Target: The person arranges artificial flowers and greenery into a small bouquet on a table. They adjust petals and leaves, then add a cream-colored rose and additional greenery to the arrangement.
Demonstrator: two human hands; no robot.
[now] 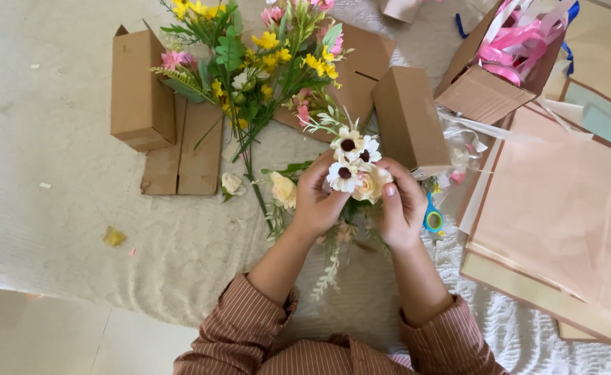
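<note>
Resting between left hand (314, 201) and right hand (399, 205): posy (352, 163).

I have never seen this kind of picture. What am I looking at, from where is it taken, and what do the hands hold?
A camera on a person's head looks down at their own two bare hands. The left hand and right hand together hold a small bunch of white and cream flowers. On the pale cloth lie loose flowers, yellow and pink, three brown boxes, a box of ribbons and pink paper sheets. Blue scissors lie beside the right hand.
</note>
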